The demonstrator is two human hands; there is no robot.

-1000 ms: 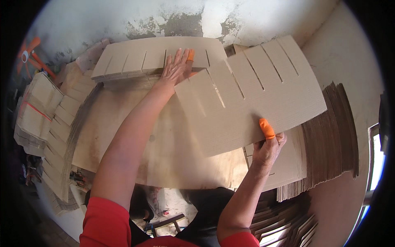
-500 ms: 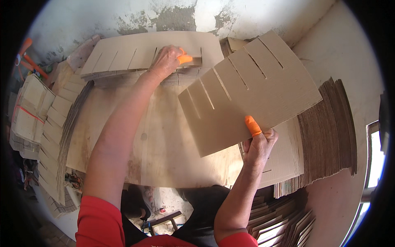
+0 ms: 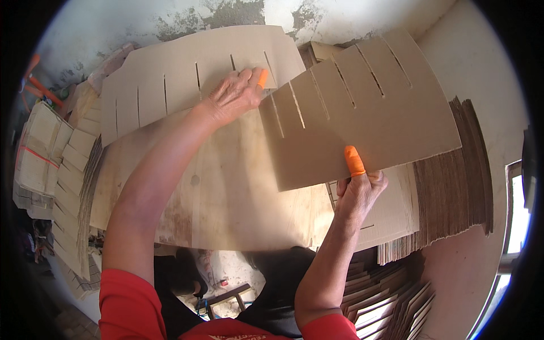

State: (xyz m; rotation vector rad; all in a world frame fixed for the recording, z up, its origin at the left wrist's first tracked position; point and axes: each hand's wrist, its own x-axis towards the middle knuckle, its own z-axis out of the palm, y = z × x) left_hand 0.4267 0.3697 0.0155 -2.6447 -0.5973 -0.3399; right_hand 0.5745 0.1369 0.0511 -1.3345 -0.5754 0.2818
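My right hand [image 3: 362, 192] is closed on the near edge of a tan cardboard divider sheet [image 3: 396, 122]. Its thumb, in an orange finger cot [image 3: 355, 161], lies on top, and the fingers beneath are mostly hidden. This sheet tilts up over the right part of the table, slots toward the far side. At the far left, my left hand [image 3: 237, 96] grips a second slotted cardboard sheet [image 3: 150, 73] near its right end. An orange cot covers one of its digits too. The two sheets overlap or nearly meet beside my left hand; I cannot tell whether they touch.
Below both sheets is a wooden tabletop [image 3: 221, 175]. Brown cardboard stacks [image 3: 453, 170] stand at its right, with more sheets [image 3: 385, 300] lower down. Slotted cardboard pieces [image 3: 73, 181] line the left side. A peeling wall [image 3: 226, 14] rises behind.
The left sheet has come up off the far stack and nearer, its slotted edge now hanging over the table. My right hand's sheet has shifted right and slightly farther away, turning flatter.
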